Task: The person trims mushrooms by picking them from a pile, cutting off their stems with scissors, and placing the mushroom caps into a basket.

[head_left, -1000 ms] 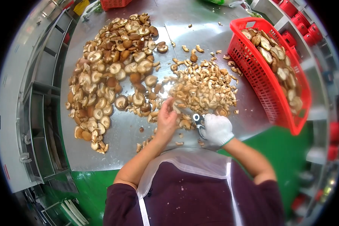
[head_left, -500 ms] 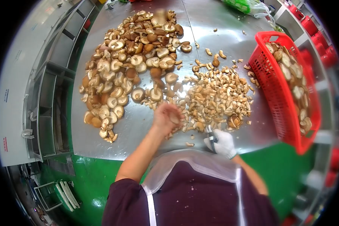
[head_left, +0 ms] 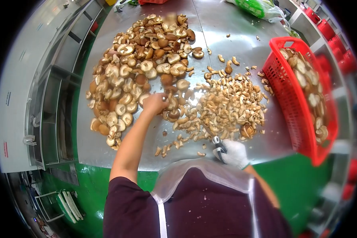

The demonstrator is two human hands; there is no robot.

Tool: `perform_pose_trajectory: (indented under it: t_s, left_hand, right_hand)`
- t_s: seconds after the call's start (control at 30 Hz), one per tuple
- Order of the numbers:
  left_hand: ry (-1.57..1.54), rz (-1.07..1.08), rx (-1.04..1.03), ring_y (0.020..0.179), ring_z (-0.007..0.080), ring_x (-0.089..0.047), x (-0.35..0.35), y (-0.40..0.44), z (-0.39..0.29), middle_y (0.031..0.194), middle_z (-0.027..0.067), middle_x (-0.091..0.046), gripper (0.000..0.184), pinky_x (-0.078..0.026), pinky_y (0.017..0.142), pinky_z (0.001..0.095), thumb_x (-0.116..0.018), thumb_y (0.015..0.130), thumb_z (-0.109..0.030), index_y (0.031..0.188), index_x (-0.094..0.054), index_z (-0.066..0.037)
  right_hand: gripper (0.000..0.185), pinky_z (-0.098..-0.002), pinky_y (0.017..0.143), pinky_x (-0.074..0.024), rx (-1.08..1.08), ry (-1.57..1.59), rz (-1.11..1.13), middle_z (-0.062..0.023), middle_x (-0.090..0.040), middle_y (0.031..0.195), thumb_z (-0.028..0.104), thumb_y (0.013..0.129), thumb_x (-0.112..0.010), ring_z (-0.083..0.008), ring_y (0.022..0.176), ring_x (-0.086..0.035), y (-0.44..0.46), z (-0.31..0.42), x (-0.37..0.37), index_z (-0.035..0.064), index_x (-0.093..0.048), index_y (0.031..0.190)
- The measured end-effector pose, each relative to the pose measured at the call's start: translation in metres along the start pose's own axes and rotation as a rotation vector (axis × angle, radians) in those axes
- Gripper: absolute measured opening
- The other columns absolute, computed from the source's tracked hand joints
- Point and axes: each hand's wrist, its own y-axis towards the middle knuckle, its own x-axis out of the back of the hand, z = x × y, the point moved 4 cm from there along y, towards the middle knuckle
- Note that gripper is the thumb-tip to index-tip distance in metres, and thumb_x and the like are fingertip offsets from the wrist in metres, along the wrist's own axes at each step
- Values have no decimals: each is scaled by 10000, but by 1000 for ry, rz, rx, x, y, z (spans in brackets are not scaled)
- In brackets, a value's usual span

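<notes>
My bare left hand (head_left: 154, 104) reaches to the right edge of the large shiitake mushroom pile (head_left: 123, 71), its fingers closed at a brown-capped mushroom. The fingertips are partly hidden. Near the table's front edge, my right hand (head_left: 233, 153), in a white glove, is wrapped round a black-handled tool (head_left: 219, 150). Its short pale tip points away from me; the exact kind is unclear. Just beyond lies a heap of cut mushroom stems (head_left: 230, 103), with one whole brown mushroom (head_left: 247, 131) at its near right side.
A red plastic basket (head_left: 283, 99) of mushrooms stands tilted at the table's right. Loose stems (head_left: 166, 148) lie near the front edge of the metal table (head_left: 101, 152). At the back are a green-and-clear plastic bag (head_left: 252, 8) and another red container (head_left: 152, 1).
My left hand has moved left and away from me, from beside the stems to the whole mushrooms. More stems show near the front edge. My right hand stays low with the tool.
</notes>
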Motion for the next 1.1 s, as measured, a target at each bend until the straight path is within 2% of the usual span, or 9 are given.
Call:
perform_pose_trajectory:
  t_s: [0.23, 0.37, 0.47, 0.67, 0.7, 0.8, 0.9, 1.0, 1.1]
  left_hand:
    - [-393, -85, -8, 697, 220, -625, -6, -10, 14, 738, 85, -645, 200, -487, 612, 330, -686, 775, -218, 846, -601, -52]
    - [-1221, 36, 181, 492, 53, -460, -13, -39, -20, 652, -17, -506, 111, -315, 400, 219, -628, 861, -97, 820, -536, -51]
    - [-1395, 51, 98, 496, 99, -512, -24, -56, -53, 634, -2, -501, 97, -466, 444, 255, -603, 878, -89, 868, -508, -75]
    - [-1504, 1, 77, 526, 93, -542, -41, -78, -99, 780, 27, -584, 137, -528, 459, 267, -551, 901, -28, 1033, -519, -42]
    - [-1542, 14, 81, 770, 72, -562, -39, -82, -105, 926, 47, -597, 214, -454, 625, 202, -588, 870, -11, 1075, -527, -10]
    - [-1626, 65, 46, 742, 96, -590, -35, -86, -118, 896, 59, -613, 228, -467, 573, 224, -564, 887, -44, 1106, -525, 6]
    - [-1623, 397, 61, 640, 138, -592, -42, -88, -116, 797, 73, -603, 200, -469, 483, 271, -525, 896, -101, 1062, -534, 9]
    - [-1901, 580, 357, 544, 168, -564, -67, -91, -108, 705, 77, -578, 191, -455, 409, 304, -493, 883, -129, 1019, -551, -8]
    - [-1954, 687, 290, 521, 173, -553, -74, -87, -105, 679, 81, -562, 182, -463, 411, 305, -490, 876, -144, 1001, -560, -31]
  right_hand:
    - [282, -417, 647, -509, -3, -75, -38, -146, -652, 747, 385, 825, -656, -354, 703, -641, 1, 14, 17, 103, -649, 827]
    - [314, -428, 638, -506, -27, -144, -150, -150, -652, 728, 402, 826, -643, -341, 693, -647, 5, 37, 45, 90, -638, 802]
    - [321, -434, 629, -505, -33, -158, -148, -152, -641, 677, 397, 833, -621, -324, 679, -652, 10, 54, 65, 81, -627, 778]
    - [313, -447, 649, -519, -60, -144, -198, -162, -643, 678, 381, 813, -620, -350, 668, -652, 6, 60, 75, 69, -642, 802]
    - [277, -446, 593, -496, -76, -160, -217, -123, -622, 685, 346, 782, -666, -326, 633, -628, 4, 60, 76, 80, -604, 737]
    - [272, -446, 597, -495, -93, -160, -217, -123, -621, 688, 342, 777, -669, -330, 641, -624, 0, 60, 78, 80, -606, 734]
    - [286, -443, 650, -524, -40, -138, -232, -159, -648, 709, 355, 778, -649, -361, 695, -649, -2, 61, 83, 70, -652, 812]
    - [268, -438, 637, -521, 23, -172, -231, -150, -645, 716, 340, 759, -670, -353, 681, -645, -4, 63, 88, 77, -654, 811]
    - [269, -437, 634, -518, 6, -185, -311, -140, -644, 728, 336, 746, -686, -343, 679, -642, -13, 63, 98, 78, -651, 810]
